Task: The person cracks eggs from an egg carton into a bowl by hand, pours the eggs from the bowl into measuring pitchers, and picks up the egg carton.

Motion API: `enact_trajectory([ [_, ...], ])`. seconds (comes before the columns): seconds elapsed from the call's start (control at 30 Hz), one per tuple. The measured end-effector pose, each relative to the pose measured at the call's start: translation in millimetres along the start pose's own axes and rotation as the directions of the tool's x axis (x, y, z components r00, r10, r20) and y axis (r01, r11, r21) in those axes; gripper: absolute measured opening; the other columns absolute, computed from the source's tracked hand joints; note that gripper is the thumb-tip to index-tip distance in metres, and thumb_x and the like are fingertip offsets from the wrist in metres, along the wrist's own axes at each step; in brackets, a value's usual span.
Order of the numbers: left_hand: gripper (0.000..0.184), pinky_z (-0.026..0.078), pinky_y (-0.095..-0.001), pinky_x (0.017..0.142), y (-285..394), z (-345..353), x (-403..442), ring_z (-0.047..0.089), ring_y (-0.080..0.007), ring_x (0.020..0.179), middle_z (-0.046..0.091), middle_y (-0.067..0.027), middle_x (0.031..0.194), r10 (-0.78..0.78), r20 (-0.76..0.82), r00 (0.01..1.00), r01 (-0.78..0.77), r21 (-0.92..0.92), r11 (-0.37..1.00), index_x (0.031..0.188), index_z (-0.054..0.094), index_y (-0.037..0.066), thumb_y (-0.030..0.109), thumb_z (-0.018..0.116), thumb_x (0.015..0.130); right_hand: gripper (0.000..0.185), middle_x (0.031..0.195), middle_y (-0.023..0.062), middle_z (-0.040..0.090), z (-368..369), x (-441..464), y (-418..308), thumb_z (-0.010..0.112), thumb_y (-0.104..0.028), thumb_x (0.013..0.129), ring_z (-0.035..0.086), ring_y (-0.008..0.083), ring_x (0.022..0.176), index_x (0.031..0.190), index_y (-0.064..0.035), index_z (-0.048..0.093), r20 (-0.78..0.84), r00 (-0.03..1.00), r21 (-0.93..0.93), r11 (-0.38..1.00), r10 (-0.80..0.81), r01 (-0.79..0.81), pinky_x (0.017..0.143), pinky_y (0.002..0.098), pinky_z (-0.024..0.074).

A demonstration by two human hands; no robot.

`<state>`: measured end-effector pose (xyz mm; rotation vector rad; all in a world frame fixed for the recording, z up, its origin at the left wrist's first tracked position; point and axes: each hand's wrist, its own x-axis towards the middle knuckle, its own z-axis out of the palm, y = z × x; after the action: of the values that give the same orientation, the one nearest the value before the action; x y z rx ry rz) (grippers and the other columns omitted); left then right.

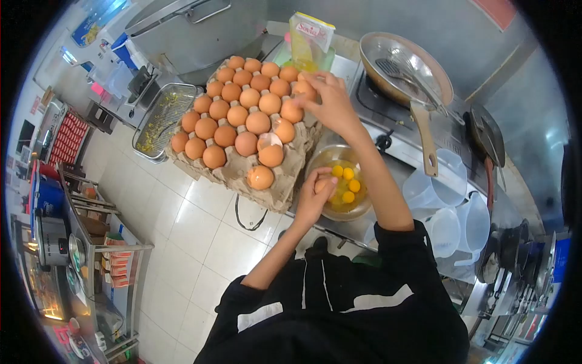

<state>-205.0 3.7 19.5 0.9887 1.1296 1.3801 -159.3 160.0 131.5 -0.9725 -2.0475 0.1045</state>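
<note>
Nearest the body, the left hand (311,200) is holding a brown egg (325,184) just over the rim of a metal bowl (364,208), its fingers clamping around the shell. Several raw yolks (348,197) are sitting in clear egg white inside. Beyond, a pulp egg tray (285,193) is carrying rows of brown eggs, with an open shell (260,178) resting at its near corner and more broken shell (268,141) lying just behind. The right hand (334,104) is reaching over the tray's far right side, its fingers spreading apart around another egg (304,90); whether they are pressing on it, I cannot tell. Farther off, a frying pan (379,53) and a carton (311,35) are standing behind.

Each egg is likely feeling light, stiff but brittle, and slippery where white is wetting it; its widest sides are probably offering the safest hold, with gentle, even pressure.
</note>
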Motion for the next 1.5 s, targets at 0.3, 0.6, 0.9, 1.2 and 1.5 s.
enact_trajectory([
  [0.3, 0.028, 0.039, -0.0285, 0.083, -18.8, -9.6, 0.0, 0.051, -0.0175, 0.09, 0.054, -0.0095, 0.094, -0.096, -0.03, 0.995, 0.099, 0.125, 0.987, 0.105, 0.048, 0.001, 0.02, 0.049, 0.085, 0.027, 0.088, 0.0115, 0.053, 24.0, -23.7, -117.9, 0.063, -0.028, 0.071, 0.051, 0.0231, 0.09, 0.079, -0.0024, 0.061, 0.438, 0.875, -0.159, 0.94, -0.208, 0.303, 0.069, 0.0364, 0.0446],
  [0.6, 0.029, 0.037, -0.028, 0.085, -39.2, -0.8, 12.7, 0.047, -0.0213, 0.088, 0.045, -0.0083, 0.099, 0.112, -0.026, 0.993, -0.101, 0.259, 0.961, 0.106, 0.043, 0.004, 0.016, 0.049, 0.079, 0.028, 0.074, 0.0049, 0.059, 46.2, -29.8, -141.8, 0.067, -0.015, 0.063, 0.056, 0.0223, 0.077, 0.085, -0.0064, 0.051, 0.305, 0.952, -0.281, 0.956, 0.007, 0.083, 0.066, 0.0358, 0.0431],
  [0.9, 0.04, 0.043, -0.0219, 0.068, -5.0, 6.6, 14.8, 0.057, -0.0116, 0.083, 0.058, -0.0034, 0.096, -0.32, 0.191, 0.928, 0.37, -0.361, 0.856, 0.116, 0.047, 0.008, 0.04, 0.039, 0.093, 0.046, 0.103, 0.0101, 0.056, -62.3, -104.3, -23.5, 0.069, -0.004, 0.069, 0.055, 0.0186, 0.098, 0.109, -0.0011, 0.048, 0.067, 0.888, 0.753, 0.561, 0.455, -0.344, 0.084, 0.0307, 0.0452],
  [1.2, 0.042, 0.041, -0.023, 0.063, -38.8, 18.5, 23.9, 0.058, -0.0118, 0.082, 0.057, -0.0041, 0.101, -0.383, 0.241, 0.892, 0.422, -0.136, 0.896, 0.118, 0.045, 0.01, 0.043, 0.035, 0.093, 0.043, 0.104, 0.0107, 0.055, -36.3, -207.4, 6.6, 0.066, 0.002, 0.072, 0.054, 0.0176, 0.1, 0.11, -0.0012, 0.046, -0.129, 0.802, 0.558, 0.711, 0.583, -0.427, 0.082, 0.0277, 0.0454],
  [1.5, 0.037, 0.042, -0.0258, 0.062, -13.7, 12.7, 44.8, 0.058, -0.0132, 0.08, 0.054, -0.0044, 0.103, -0.352, 0.251, 0.902, 0.351, 0.047, 0.935, 0.118, 0.04, 0.013, 0.025, 0.04, 0.083, 0.027, 0.103, 0.0079, 0.054, -64.7, -205.9, 48.8, 0.045, -0.018, 0.083, 0.059, 0.019, 0.086, 0.109, -0.0126, 0.041, 0.584, 0.477, 0.771, -0.264, 0.657, -0.579, 0.067, 0.0272, 0.0481],
])
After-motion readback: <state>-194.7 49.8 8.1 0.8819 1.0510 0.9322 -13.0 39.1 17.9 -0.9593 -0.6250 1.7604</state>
